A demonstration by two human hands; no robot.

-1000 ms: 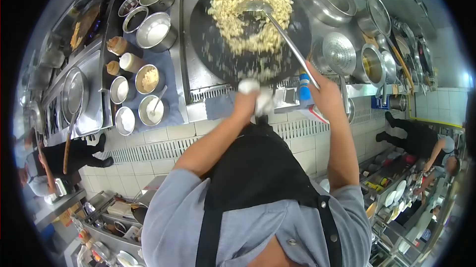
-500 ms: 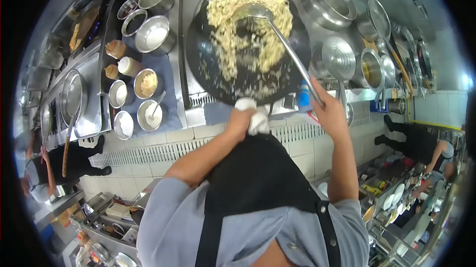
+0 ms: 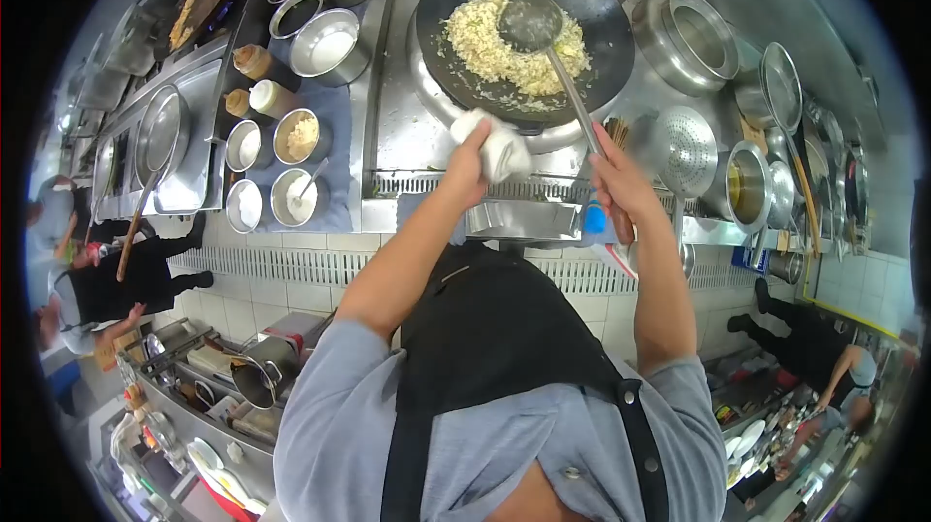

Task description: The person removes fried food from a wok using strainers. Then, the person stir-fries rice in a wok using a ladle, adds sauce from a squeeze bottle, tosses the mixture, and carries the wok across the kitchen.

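A large dark wok sits on the range with fried rice gathered in its middle. My left hand is closed on a folded white cloth at the wok's near edge; whatever the cloth covers is hidden. In my right hand is the long handle of a metal ladle, its bowl resting on the rice. Beside that hand hangs a perforated skimmer, with a bundle of thin sticks nearer the wok.
Seasoning bowls and squeeze bottles stand on a blue cloth at left. Stacked metal pots are at right. A steel strainer lies further left. Co-workers stand at the left, another person at the right.
The wok has come down and away from me, its near rim further forward. The spread, tossed rice now lies gathered lower in the wok, with the ladle bowl on it.
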